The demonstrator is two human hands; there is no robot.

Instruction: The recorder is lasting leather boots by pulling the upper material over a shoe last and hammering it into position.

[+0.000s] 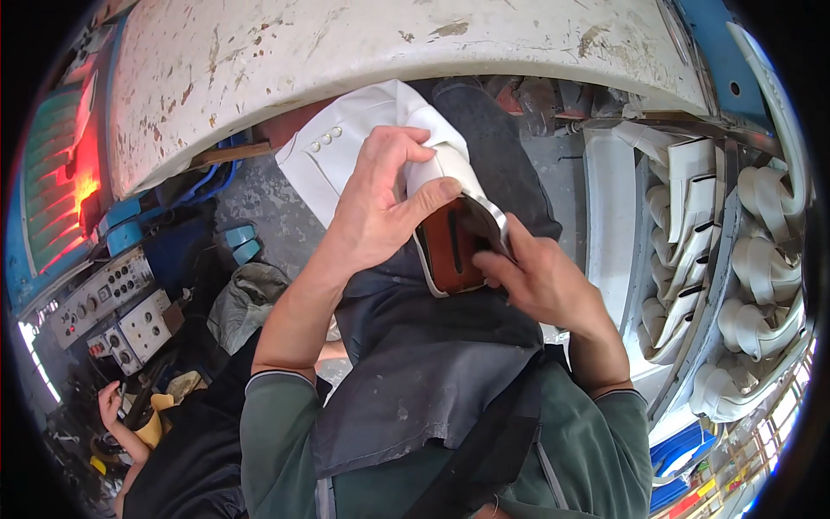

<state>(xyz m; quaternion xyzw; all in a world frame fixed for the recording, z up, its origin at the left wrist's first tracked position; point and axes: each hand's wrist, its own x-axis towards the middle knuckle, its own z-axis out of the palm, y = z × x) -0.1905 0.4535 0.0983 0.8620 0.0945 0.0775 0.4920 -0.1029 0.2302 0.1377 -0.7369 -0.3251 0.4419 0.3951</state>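
Across my lap lies a white leather boot (356, 117), its shaft spread away from me with a row of small round studs. Its underside faces up, showing a reddish-brown sole surface (443, 251) with a dark lengthwise slot and a pale rim around it. My left hand (380, 203) is closed around the boot, thumb pressed at the rim of the underside and fingers on the white leather. Curled at the right edge of the underside, my right hand (545, 277) grips the boot there. Its fingertips are partly hidden behind that edge.
A worn white machine surface (346, 43) spans the far side. On the right stands a rack (635, 233) with several white boots (765, 268). Control panels (108, 294) and a red-glowing heater (82, 186) are at left. Another person's hand (108, 402) shows lower left.
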